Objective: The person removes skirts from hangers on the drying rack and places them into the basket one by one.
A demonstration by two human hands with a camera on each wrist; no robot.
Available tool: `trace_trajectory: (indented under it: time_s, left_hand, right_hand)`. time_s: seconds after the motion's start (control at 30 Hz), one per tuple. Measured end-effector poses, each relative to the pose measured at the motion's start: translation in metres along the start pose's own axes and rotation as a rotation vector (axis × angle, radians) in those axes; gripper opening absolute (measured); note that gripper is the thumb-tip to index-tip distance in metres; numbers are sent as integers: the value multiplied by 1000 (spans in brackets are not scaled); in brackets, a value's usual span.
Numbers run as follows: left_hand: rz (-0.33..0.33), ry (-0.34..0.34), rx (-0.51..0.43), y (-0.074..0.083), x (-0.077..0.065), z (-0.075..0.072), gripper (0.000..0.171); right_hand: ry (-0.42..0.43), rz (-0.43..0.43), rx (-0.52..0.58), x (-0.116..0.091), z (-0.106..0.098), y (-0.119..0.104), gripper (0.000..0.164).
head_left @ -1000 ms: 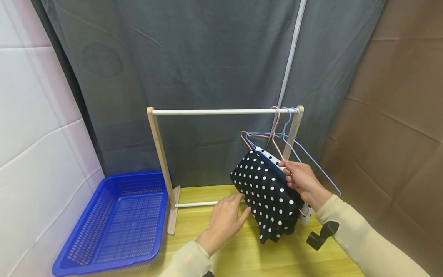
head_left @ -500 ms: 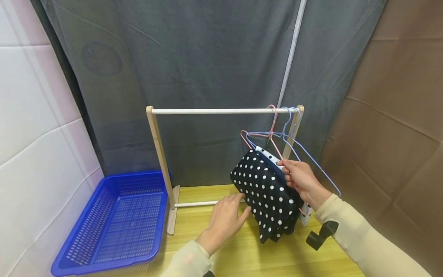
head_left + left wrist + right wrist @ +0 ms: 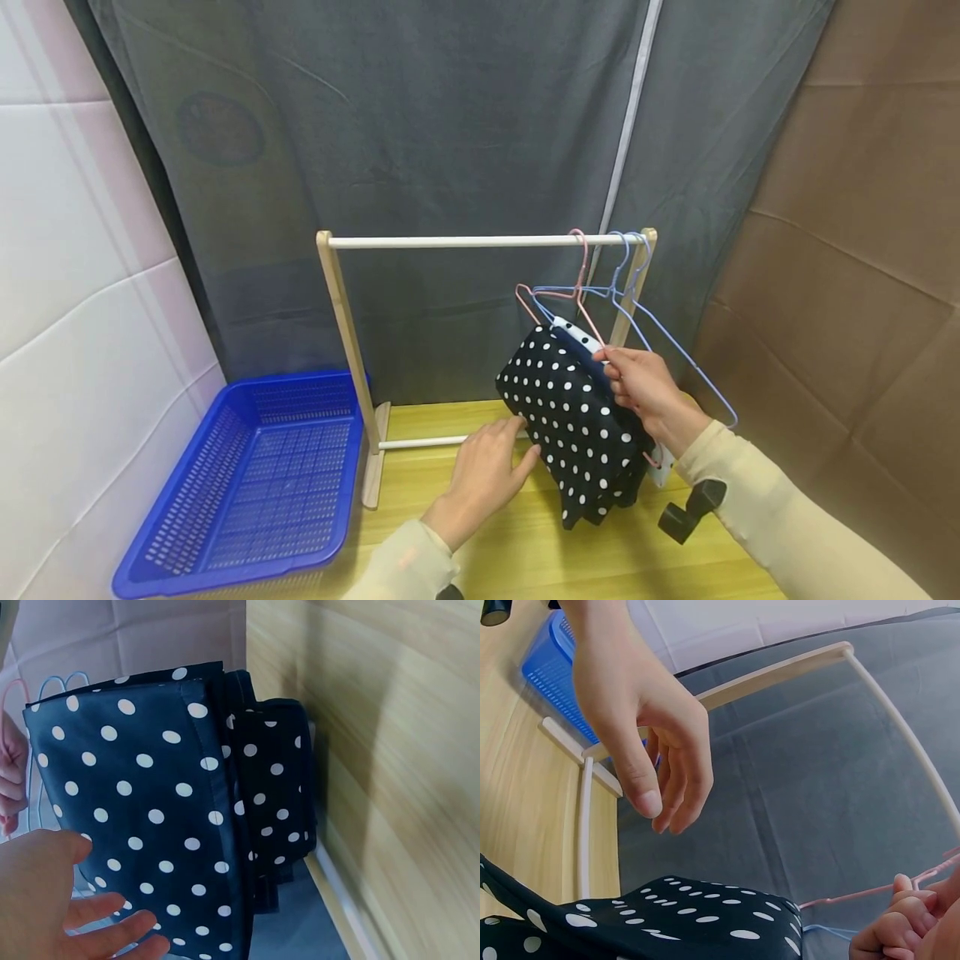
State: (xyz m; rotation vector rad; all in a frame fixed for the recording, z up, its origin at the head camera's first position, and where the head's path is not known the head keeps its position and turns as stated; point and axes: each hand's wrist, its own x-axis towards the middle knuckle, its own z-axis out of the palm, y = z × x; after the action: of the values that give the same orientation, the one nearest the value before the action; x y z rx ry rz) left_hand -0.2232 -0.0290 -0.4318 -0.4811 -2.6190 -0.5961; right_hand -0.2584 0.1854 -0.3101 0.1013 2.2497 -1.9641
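- Plainly, the right hand (image 3: 647,390) pinches the pink hanger (image 3: 577,292).
- Dotted cloth (image 3: 576,425) hangs at seven o'clock from that pinch, long axis eleven-to-five.
- Loose-fingered, the left hand (image 3: 486,473) lies beside its eight-o'clock edge.

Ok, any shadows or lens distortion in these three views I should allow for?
Head view: soft shadow on the table below the polka-dot cloth; left wrist view: a bluish cast on the cloth and a darker shadow band across the wood; right wrist view: the upper white rail looks bowed, likely lens distortion, since the head view shows it straight.
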Motion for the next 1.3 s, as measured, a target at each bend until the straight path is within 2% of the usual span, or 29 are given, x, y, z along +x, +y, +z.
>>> trace_trajectory:
  time_s: [0.3, 0.77, 0.97, 1.3]
  left_hand:
    - [-3, 16, 13, -6, 2, -1, 43]
    - [-75, -6, -25, -13, 1, 1, 44]
    - [-91, -8, -41, -18, 1, 2, 43]
    - [-101, -13, -15, -23, 1, 2, 45]
  right_hand:
    - [-8, -13, 10, 2, 6, 0, 25]
    - [-29, -28, 67, 5, 17, 2, 24]
    - [-24, -29, 63, 7, 18, 3, 26]
    - [-16, -21, 45, 7, 22, 1, 27]
